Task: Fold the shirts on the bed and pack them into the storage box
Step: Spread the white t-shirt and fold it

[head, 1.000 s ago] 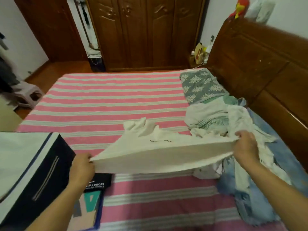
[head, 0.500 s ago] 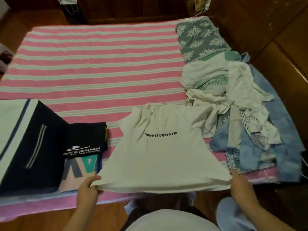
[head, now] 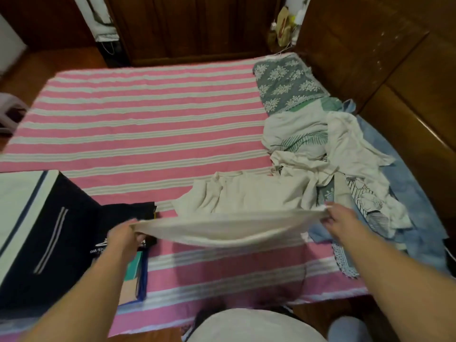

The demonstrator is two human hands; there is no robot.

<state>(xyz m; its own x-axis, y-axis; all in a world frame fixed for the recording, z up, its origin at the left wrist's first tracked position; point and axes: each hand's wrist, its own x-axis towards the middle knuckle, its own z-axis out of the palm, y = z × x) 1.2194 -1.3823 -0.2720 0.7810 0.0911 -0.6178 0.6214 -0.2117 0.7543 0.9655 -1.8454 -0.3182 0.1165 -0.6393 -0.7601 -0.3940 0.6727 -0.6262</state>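
Striped bed (head: 138,134); both hands (head: 123,236) (head: 341,222) pinch limp cream shirt (head: 246,198) hem.

Dark wooden wardrobe (head: 192,28) behind, headboard (head: 385,70) right (carved), wooden floor (head: 49,62).

Storage box (head: 37,230) cut by left edge; black shirt (head: 123,218) print partly hidden.

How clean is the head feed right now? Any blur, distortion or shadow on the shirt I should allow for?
Head view: dim, warm room light, no glare. Wide-angle bending curves the striped bed sheet at the edges. Slight motion smear softens the left hand, right hand and the white shirt they hold by its hem. The shirt throws a soft shadow onto the sheet beneath. The clothes pile is fairly sharp.
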